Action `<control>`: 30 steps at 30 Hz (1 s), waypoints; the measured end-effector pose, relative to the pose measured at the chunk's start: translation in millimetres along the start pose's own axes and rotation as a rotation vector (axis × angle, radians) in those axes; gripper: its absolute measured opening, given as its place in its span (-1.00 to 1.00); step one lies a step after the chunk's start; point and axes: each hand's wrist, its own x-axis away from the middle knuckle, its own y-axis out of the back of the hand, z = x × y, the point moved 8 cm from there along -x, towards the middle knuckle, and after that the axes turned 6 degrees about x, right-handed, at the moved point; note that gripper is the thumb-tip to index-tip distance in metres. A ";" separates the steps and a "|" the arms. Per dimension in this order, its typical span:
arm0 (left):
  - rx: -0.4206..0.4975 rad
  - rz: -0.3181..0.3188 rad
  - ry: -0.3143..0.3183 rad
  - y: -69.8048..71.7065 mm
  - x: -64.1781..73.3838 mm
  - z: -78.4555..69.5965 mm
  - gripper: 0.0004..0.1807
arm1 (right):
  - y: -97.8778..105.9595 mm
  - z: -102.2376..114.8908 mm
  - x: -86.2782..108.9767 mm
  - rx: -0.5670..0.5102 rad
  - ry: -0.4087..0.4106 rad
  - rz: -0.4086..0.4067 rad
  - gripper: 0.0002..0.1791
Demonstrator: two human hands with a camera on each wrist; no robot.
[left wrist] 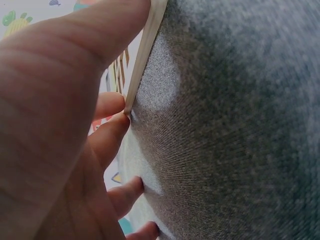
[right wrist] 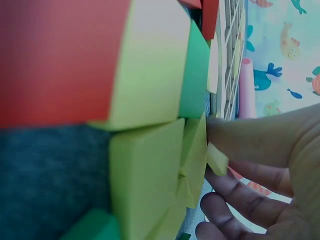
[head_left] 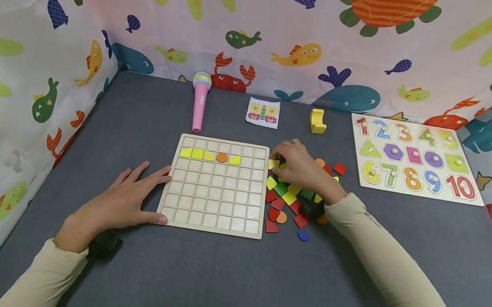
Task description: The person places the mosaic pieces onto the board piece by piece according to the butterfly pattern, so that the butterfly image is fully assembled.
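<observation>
A pale wooden grid board [head_left: 208, 229] lies on the table; several yellow pieces [head_left: 197, 154] and one orange disc [head_left: 222, 157] sit in its second row. My left hand [head_left: 120, 202] spreads along the board's left side, thumb at the near corner and fingertips against the edge. To the right of the board, my right hand [head_left: 298, 163] reaches over a pile of coloured pieces. In the right wrist view its thumb and fingers pinch a small yellow piece [right wrist: 217, 160]. Larger yellow [right wrist: 145, 175], green and red [right wrist: 60, 60] pieces lie close by.
Behind the board are a pink toy microphone [head_left: 199, 106], a butterfly pattern card [head_left: 263, 112] and a yellow block [head_left: 317, 121]. A number-and-shape puzzle board [head_left: 418, 158] lies at the back right. A sea-animal cloth [head_left: 263, 21] stands around the table.
</observation>
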 end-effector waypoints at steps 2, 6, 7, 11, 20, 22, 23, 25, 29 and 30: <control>-0.001 -0.002 -0.004 0.2 -0.1 -0.2 0.14 | 1.6 -1.7 -2.8 -0.024 -0.016 -0.012 -0.81; -0.006 -0.006 -0.013 0.2 -0.4 -1.0 0.13 | 8.8 -3.0 -6.7 -0.064 -0.048 -0.055 -0.91; -0.006 -0.007 -0.015 0.2 -0.5 -1.0 0.13 | 11.6 -2.2 -7.8 -0.071 -0.052 -0.069 -0.92; -0.005 -0.008 -0.015 -0.2 -0.8 0.1 0.12 | 18.6 0.8 -13.2 -0.107 -0.065 -0.110 -0.95; 0.002 -0.003 -0.010 1.3 -0.8 -0.2 0.11 | 11.6 22.7 -28.1 -0.187 -0.036 -0.090 -0.93; 0.003 -0.002 -0.011 1.8 -0.5 -0.8 0.10 | 7.9 28.0 -31.6 -0.194 -0.022 -0.079 -0.93; 0.004 -0.002 -0.011 2.1 -0.5 -1.2 0.10 | 6.1 30.6 -33.2 -0.194 -0.012 -0.076 -0.92; 0.004 -0.002 -0.010 2.4 -0.4 -1.7 0.10 | 2.2 34.7 -36.4 -0.196 0.002 -0.068 -0.92; 0.003 -0.001 -0.010 2.2 -0.4 -2.0 0.11 | -4.7 40.6 -40.0 -0.185 0.019 -0.049 -0.91; 0.003 -0.001 -0.011 2.0 -0.5 -1.9 0.11 | -6.0 41.7 -40.4 -0.181 0.023 -0.045 -0.91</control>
